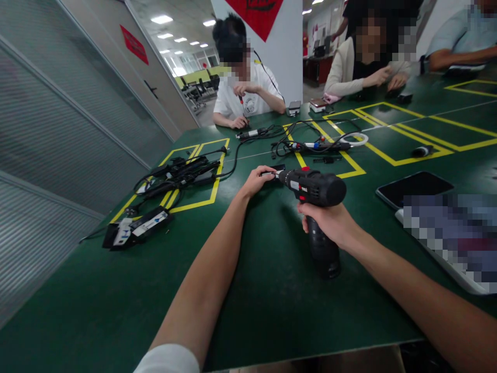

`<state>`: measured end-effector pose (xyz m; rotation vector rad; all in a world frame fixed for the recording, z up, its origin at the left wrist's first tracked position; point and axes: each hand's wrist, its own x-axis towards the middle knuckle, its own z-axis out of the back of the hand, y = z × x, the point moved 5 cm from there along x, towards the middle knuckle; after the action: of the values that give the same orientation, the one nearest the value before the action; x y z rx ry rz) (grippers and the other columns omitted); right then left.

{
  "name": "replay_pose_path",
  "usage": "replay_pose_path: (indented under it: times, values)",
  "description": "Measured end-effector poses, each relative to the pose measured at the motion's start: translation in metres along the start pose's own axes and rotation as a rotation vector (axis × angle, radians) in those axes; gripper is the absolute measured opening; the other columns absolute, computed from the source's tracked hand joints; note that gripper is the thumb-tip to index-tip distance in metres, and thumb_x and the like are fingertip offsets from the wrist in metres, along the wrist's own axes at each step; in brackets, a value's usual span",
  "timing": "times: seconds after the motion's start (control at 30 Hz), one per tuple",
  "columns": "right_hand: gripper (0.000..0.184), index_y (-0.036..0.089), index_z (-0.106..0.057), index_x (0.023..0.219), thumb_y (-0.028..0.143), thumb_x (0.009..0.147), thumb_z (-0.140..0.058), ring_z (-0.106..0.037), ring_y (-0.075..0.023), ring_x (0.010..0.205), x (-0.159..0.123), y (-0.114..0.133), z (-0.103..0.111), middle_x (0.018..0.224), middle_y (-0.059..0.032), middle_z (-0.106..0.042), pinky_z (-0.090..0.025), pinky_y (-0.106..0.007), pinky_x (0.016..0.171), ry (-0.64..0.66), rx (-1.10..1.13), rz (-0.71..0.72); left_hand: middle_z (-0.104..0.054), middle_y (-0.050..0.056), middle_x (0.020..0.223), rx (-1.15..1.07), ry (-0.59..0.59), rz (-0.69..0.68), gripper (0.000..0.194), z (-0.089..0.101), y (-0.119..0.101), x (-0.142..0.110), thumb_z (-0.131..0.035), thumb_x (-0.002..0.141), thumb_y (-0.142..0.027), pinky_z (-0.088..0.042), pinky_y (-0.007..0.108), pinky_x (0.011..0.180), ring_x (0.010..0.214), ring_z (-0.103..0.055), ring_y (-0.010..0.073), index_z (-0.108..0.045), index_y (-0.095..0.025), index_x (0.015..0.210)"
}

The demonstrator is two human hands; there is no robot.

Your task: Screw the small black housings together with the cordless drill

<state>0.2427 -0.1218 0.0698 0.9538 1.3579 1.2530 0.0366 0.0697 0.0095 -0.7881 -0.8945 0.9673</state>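
Note:
My right hand (328, 220) is wrapped round the grip of a black cordless drill (316, 187) with red accents. The drill points away and to the left, its chuck close to my left hand (259, 180). The fingers of that hand are closed on a small dark piece (281, 168) on the table, at the tip of the drill's bit. What kind of piece it is I cannot make out, since fingers and chuck cover much of it.
Black cables and adapters (186, 173) lie in a heap at left, by an opened black casing (135, 228). Pen-like tools with cords (310, 146) lie beyond my hands. A phone (415, 189) lies at right. Across the green table (272, 311), a person in white (248, 98) works with a tool.

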Motion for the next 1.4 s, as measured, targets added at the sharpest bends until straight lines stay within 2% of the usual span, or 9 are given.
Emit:
replay_pose_path:
  times: [0.6,0.83,1.4]
  values:
    - [0.009,0.017,-0.062,0.077,0.025,0.072,-0.061,-0.058,-0.0172,0.047,0.0000,-0.0021,0.0014,0.052,-0.0030,-0.061,-0.042,-0.029,0.048,0.010,0.012,-0.009,-0.068,0.004,0.109,0.015,-0.005,0.020,0.028,0.0004,-0.0008,-0.0005,-0.066,0.072,-0.033,-0.041,0.039,0.102,0.109,-0.057,0.0233,-0.072,-0.021,0.097]
    - [0.009,0.018,-0.058,0.070,0.026,0.070,-0.062,-0.056,-0.0162,0.043,-0.0015,0.0028,-0.0009,0.047,-0.0013,-0.057,-0.042,-0.029,0.047,-0.020,0.001,-0.032,-0.068,0.004,0.108,-0.005,-0.003,0.039,0.028,0.0000,0.0014,0.0008,-0.067,0.071,-0.032,-0.042,0.040,0.102,0.108,-0.058,0.0234,-0.072,-0.021,0.096]
    - [0.008,0.018,-0.062,0.076,0.025,0.073,-0.061,-0.057,-0.0168,0.046,-0.0008,0.0001,0.0004,0.051,-0.0029,-0.060,-0.043,-0.030,0.050,0.011,0.005,-0.009,-0.067,0.005,0.110,0.056,-0.005,0.005,0.030,0.0004,-0.0016,-0.0004,-0.068,0.071,-0.033,-0.041,0.037,0.103,0.109,-0.057,0.0227,-0.072,-0.021,0.099]
